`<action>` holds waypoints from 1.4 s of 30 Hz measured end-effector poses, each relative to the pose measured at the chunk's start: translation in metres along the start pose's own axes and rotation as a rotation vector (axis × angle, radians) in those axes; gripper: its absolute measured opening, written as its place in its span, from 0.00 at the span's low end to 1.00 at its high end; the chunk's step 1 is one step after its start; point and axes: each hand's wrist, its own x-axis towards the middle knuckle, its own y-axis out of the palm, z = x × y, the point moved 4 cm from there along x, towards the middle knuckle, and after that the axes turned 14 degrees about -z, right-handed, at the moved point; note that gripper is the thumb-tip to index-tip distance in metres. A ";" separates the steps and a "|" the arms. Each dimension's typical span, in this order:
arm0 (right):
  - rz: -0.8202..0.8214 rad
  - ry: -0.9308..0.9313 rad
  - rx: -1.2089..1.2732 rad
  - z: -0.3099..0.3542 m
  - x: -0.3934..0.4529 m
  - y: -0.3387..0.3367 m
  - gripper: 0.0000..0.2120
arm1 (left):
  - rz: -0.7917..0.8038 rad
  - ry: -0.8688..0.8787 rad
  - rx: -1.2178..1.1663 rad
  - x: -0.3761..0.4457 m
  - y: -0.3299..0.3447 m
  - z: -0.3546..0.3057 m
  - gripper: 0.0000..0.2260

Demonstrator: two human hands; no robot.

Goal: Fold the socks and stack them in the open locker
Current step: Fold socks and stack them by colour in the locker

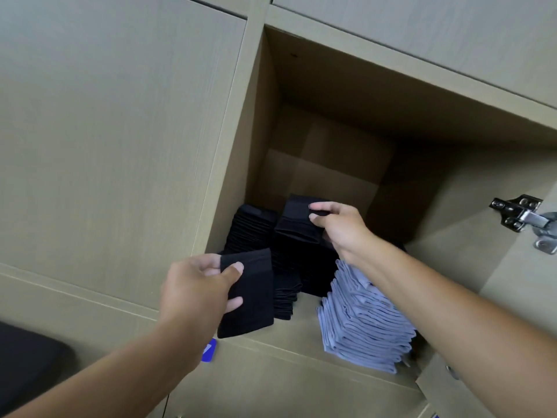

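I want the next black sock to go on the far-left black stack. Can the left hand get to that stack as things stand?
Probably yes. The left hand, holding a folded black sock, is just in front of the far-left black stack, with nothing between; the right hand is over the neighbouring stack.

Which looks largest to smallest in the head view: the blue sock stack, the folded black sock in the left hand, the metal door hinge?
1. Blue sock stack
2. Folded black sock in the left hand, though it is nearer the camera, so its true size is unsure
3. Metal door hinge
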 end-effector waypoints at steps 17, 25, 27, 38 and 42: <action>0.120 0.199 -0.126 -0.028 0.058 0.022 0.16 | 0.119 0.045 0.147 -0.001 0.002 0.001 0.03; 0.162 0.269 -0.094 -0.032 0.065 0.021 0.15 | 0.148 0.059 0.156 0.000 0.005 0.001 0.04; 0.169 0.282 -0.090 -0.034 0.066 0.022 0.16 | 0.150 0.060 0.153 0.001 0.005 0.001 0.05; 0.158 0.050 -0.423 -0.024 0.057 0.028 0.12 | 0.159 0.083 0.141 0.001 0.000 0.000 0.07; 0.151 -0.021 -0.459 -0.017 0.051 0.024 0.12 | 0.245 0.088 0.112 -0.006 -0.001 -0.001 0.12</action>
